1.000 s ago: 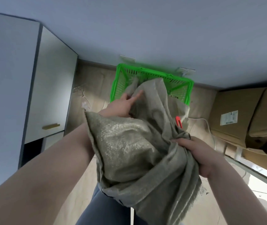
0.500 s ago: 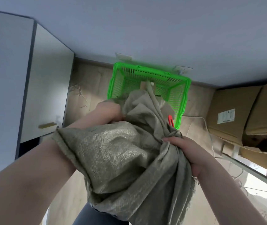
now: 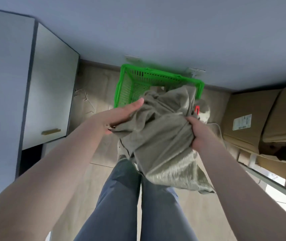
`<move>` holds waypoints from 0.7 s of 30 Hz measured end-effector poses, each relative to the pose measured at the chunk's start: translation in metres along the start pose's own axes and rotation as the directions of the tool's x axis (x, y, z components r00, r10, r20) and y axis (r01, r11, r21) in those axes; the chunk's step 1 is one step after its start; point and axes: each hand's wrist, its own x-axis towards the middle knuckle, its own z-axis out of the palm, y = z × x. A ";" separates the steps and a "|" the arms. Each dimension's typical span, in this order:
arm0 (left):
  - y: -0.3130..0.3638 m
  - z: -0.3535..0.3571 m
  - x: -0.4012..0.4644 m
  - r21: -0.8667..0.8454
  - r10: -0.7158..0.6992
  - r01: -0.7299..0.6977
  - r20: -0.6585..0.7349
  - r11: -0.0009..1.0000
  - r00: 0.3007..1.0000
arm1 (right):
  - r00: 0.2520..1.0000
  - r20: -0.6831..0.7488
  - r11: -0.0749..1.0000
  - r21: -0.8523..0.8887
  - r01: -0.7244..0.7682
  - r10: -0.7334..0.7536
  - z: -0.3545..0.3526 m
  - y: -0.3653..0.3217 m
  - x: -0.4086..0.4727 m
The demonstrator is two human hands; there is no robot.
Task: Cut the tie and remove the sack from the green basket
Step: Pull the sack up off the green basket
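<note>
The green plastic basket stands on the floor against the wall. A crumpled grey-green woven sack hangs in front of me, lifted above the basket, and its top overlaps the basket's near right corner. My left hand lies along the sack's left side with straight fingers, partly hidden under the cloth. My right hand grips a bunched fold on the sack's right side. A small red tool sticks up just above that hand. No tie can be made out.
A white cabinet with a brass handle stands at the left. Cardboard boxes are stacked at the right, with a thin cable on the floor beside them. My legs in blue trousers are below the sack.
The sack slid off my left forearm and now hangs lower between my hands. My left hand went from gripping the cloth to lying flat along it. More of the basket's inside shows.
</note>
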 end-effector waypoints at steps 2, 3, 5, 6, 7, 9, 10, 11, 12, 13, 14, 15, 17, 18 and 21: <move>-0.006 0.010 -0.005 0.107 0.103 -0.102 -0.004 0.989 0.995 | 1.000 -0.016 0.999 0.051 0.018 -0.017 0.012 -0.011 0.018; -0.008 0.019 -0.008 0.288 0.168 -0.145 -0.056 0.947 0.984 | 0.999 -0.030 0.997 0.072 0.031 -0.029 0.019 -0.017 0.025; -0.012 0.042 -0.007 0.655 0.303 -0.132 -0.155 0.744 0.940 | 0.998 -0.046 0.996 0.077 0.052 -0.049 0.035 -0.025 0.033; -0.017 0.054 -0.004 0.766 0.375 -0.083 -0.215 0.638 0.902 | 0.997 -0.056 0.996 0.065 0.055 -0.052 0.042 -0.028 0.035; -0.021 0.062 -0.001 0.825 0.460 -0.033 -0.280 0.564 0.843 | 0.996 -0.072 0.997 0.045 0.057 -0.054 0.047 -0.029 0.035; -0.028 0.061 0.010 0.863 0.618 0.021 -0.378 0.505 0.689 | 0.994 -0.053 0.996 -0.012 0.091 -0.091 0.053 -0.028 0.032; -0.028 0.056 0.015 0.872 0.658 0.046 -0.402 0.488 0.636 | 0.993 -0.019 0.993 -0.048 0.112 -0.113 0.052 -0.027 0.031; -0.028 0.050 0.020 0.867 0.667 0.053 -0.420 0.496 0.615 | 0.991 0.004 0.985 -0.110 0.132 -0.132 0.050 -0.026 0.031; -0.027 0.044 0.025 0.842 0.658 0.032 -0.444 0.539 0.608 | 0.986 -0.001 0.963 -0.215 0.162 -0.166 0.046 -0.025 0.034; -0.025 0.040 0.027 0.804 0.639 0.002 -0.474 0.595 0.606 | 0.972 -0.032 0.918 -0.340 0.206 -0.231 0.041 -0.024 0.033; -0.023 0.036 0.027 0.768 0.619 -0.016 -0.504 0.640 0.602 | 0.941 -0.073 0.849 -0.458 0.262 -0.330 0.034 -0.025 0.033; -0.022 0.032 0.028 0.740 0.601 -0.018 -0.532 0.672 0.596 | 0.892 -0.107 0.762 -0.570 0.307 -0.439 0.025 -0.025 0.034; -0.019 0.020 0.029 0.676 0.553 -0.029 -0.578 0.737 0.600 | 0.781 -0.166 0.582 -0.761 0.287 -0.602 -0.005 -0.024 0.036; -0.018 0.014 0.029 0.638 0.524 -0.040 -0.594 0.769 0.610 | 0.745 -0.198 0.543 -0.802 0.250 -0.636 -0.022 -0.022 0.033; -0.013 0.001 0.029 0.541 0.456 -0.076 -0.616 0.838 0.642 | 0.788 -0.197 0.584 -0.776 0.238 -0.584 -0.056 -0.002 0.029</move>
